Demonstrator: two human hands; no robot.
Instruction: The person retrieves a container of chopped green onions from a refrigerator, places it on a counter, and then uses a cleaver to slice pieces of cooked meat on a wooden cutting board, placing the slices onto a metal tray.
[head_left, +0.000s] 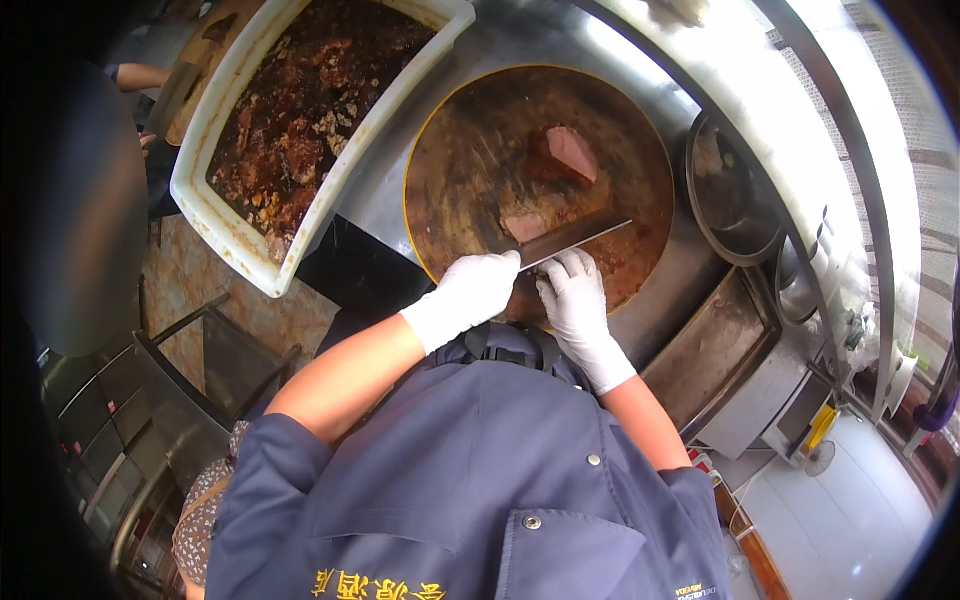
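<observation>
My left hand (478, 291), in a white glove, is closed around the handle of a cleaver (574, 240). Its blade reaches up and right over a round wooden chopping board (465, 150). Just below the blade, my gloved right hand (576, 289) has its fingers curled down at the near part of the board; whatever lies under the fingertips is mostly hidden. A small piece of pink meat (525, 226) is beside the blade's far side. Farther back on the board sits a larger chunk of meat (571, 154) with a dark brown outside and a pink cut face.
A white plastic tub (341, 169) of dark, sauced meat stands at the left. Right of the board are a metal bowl (731, 217) and a rectangular metal tray (712, 352). Another person's forearm (141, 77) shows at the upper left, and a patterned garment (201, 517) at the lower left.
</observation>
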